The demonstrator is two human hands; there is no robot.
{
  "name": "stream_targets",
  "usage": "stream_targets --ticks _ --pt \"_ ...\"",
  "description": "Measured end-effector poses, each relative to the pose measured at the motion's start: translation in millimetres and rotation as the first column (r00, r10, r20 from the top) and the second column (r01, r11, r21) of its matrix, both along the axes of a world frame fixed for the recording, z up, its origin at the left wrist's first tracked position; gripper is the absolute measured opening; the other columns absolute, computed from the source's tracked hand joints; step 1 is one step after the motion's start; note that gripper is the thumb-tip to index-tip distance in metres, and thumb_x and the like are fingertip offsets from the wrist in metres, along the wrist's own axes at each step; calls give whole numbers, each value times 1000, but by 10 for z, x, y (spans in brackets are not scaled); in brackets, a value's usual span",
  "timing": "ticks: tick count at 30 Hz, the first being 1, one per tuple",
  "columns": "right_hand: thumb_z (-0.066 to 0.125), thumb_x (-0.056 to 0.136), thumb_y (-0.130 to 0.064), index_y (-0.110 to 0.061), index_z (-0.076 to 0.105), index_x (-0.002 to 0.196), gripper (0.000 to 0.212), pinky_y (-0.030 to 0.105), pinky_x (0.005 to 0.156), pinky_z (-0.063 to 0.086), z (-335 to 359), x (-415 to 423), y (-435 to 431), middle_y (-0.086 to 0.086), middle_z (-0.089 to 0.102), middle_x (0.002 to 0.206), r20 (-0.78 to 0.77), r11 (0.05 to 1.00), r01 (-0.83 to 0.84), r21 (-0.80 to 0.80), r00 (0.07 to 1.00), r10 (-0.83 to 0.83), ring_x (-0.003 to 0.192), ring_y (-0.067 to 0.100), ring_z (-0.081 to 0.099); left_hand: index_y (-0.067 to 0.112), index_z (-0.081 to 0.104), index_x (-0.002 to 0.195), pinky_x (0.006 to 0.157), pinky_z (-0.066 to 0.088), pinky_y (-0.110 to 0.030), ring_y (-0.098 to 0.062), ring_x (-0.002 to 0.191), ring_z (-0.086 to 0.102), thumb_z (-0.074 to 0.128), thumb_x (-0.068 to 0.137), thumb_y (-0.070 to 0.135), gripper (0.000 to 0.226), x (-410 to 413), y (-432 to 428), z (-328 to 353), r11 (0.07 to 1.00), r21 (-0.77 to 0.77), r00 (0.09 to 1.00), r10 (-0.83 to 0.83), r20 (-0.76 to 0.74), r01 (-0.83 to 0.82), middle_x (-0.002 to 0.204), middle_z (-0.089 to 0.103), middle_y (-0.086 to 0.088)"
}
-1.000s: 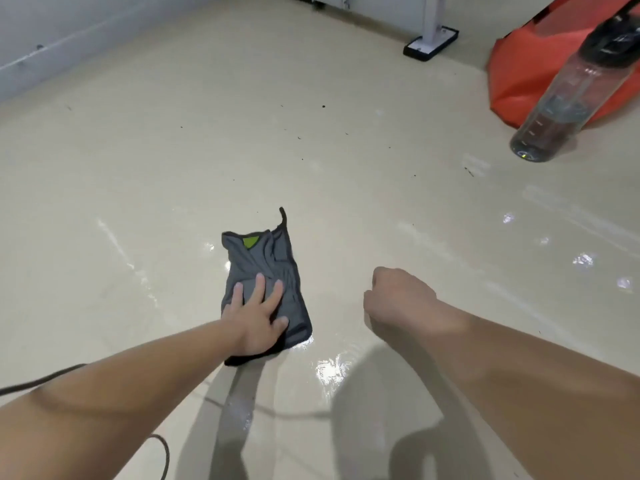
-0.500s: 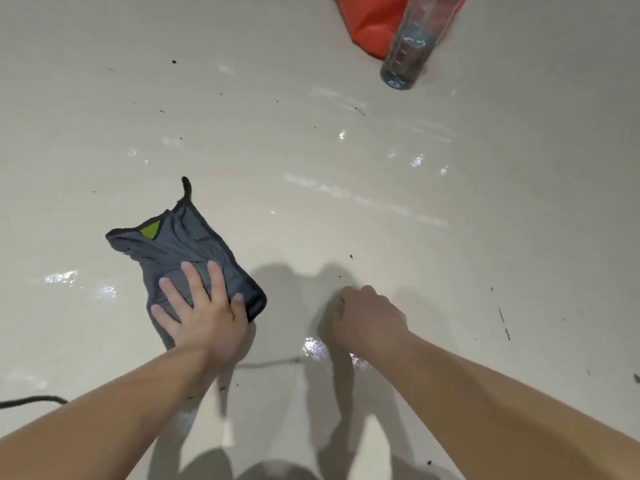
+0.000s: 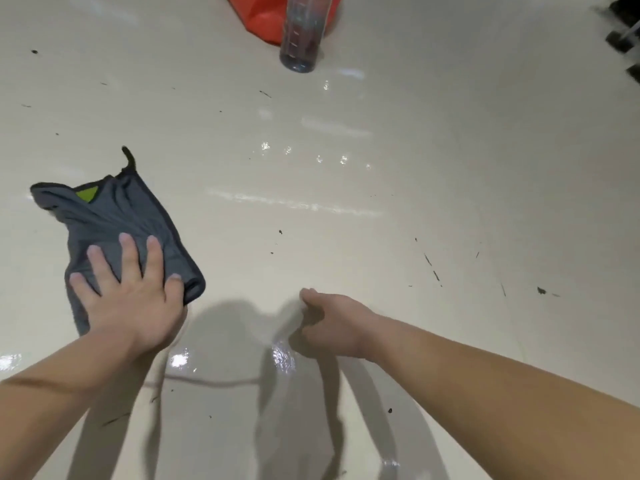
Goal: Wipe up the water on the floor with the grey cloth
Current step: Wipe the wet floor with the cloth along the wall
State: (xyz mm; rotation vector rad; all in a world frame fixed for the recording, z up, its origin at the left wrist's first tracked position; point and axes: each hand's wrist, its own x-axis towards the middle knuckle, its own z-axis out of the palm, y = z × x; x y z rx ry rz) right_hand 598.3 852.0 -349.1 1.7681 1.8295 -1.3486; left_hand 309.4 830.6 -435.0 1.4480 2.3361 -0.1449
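Note:
The grey cloth point(image 3: 114, 220) lies crumpled on the cream floor at the left, with a green tag and a dark loop at its far end. My left hand point(image 3: 133, 296) presses flat on the cloth's near end, fingers spread. My right hand point(image 3: 332, 320) rests on the floor to the right as a loose fist, holding nothing. Shiny wet patches of water point(image 3: 282, 358) glint between and just below my hands, and more water droplets point(image 3: 318, 157) shine farther out.
A clear bottle with a little dark liquid point(image 3: 303, 32) lies against an orange bag point(image 3: 266, 19) at the top. Dark objects point(image 3: 623, 32) sit at the top right corner. Small dark specks dot the floor point(image 3: 433, 268).
The view swung down and left. My left hand slid the cloth over the floor, keeping flat on it. My right fist stayed on the floor.

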Motion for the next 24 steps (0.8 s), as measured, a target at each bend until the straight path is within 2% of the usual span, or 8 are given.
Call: stream_targets --ticks 2,5,8,10,13,17,20,24 --pt "44 88 -23 -17 59 104 23 29 80 44 14 237 -119 -8 54 97 4 986 33 164 999 -34 90 20 50 32 -13 162 121 -12 -64 -41 153 -25 16 104 52 69 303 21 27 999 3 999 -34 33 34 170 -23 -2" --pt "41 94 -24 -24 63 109 27 32 82 50 58 502 -368 -9 62 108 208 934 -62 353 978 -13 100 19 60 31 -18 161 120 -14 -65 -41 151 -29 14 103 49 69 1038 -66 11 982 36 982 -187 40 186 169 -26 -3" --pt "42 91 -28 -21 58 93 18 30 61 40 106 782 -631 -7 62 89 236 937 -65 344 972 -19 82 20 60 23 11 165 119 1 -71 -48 155 -7 25 99 48 73 1904 -276 -45 860 166 867 -496 44 483 173 4 -11" --pt "47 89 -34 -23 56 86 15 29 59 40 153 991 -719 -7 59 81 331 960 -145 240 942 59 73 19 57 22 19 164 119 3 -73 -48 155 -7 31 96 49 73 2417 -470 -40 719 186 722 -689 63 670 172 11 -12" --pt "48 87 -35 -28 62 100 20 31 75 49 150 1381 -736 -6 63 94 529 979 -182 -94 824 204 87 21 62 28 -1 163 117 -18 -67 -42 149 -33 22 100 49 70 2936 -798 9 367 126 363 -930 53 922 172 -15 -4" --pt "47 91 -33 -27 64 100 20 32 77 47 106 1765 -795 -5 62 91 605 952 -128 -279 747 277 91 21 62 39 11 163 119 -24 -55 -28 154 -27 28 100 49 66 2935 -757 1 15 152 6 -998 61 988 172 -5 9" --pt "48 91 -37 -30 66 108 26 31 76 43 91 1832 -841 -7 65 102 592 989 -147 -36 794 139 104 23 64 43 22 161 124 -14 -53 -25 159 -12 28 88 55 73 2793 -392 -11 125 212 117 -992 49 969 172 6 11" --pt "47 92 -33 -25 47 101 11 31 67 37 81 1694 -724 -2 54 104 481 949 -80 305 873 -81 96 24 56 44 -5 161 123 -16 -54 -20 153 -32 22 97 56 71 2530 -215 48 573 118 568 -820 74 811 169 -20 12"
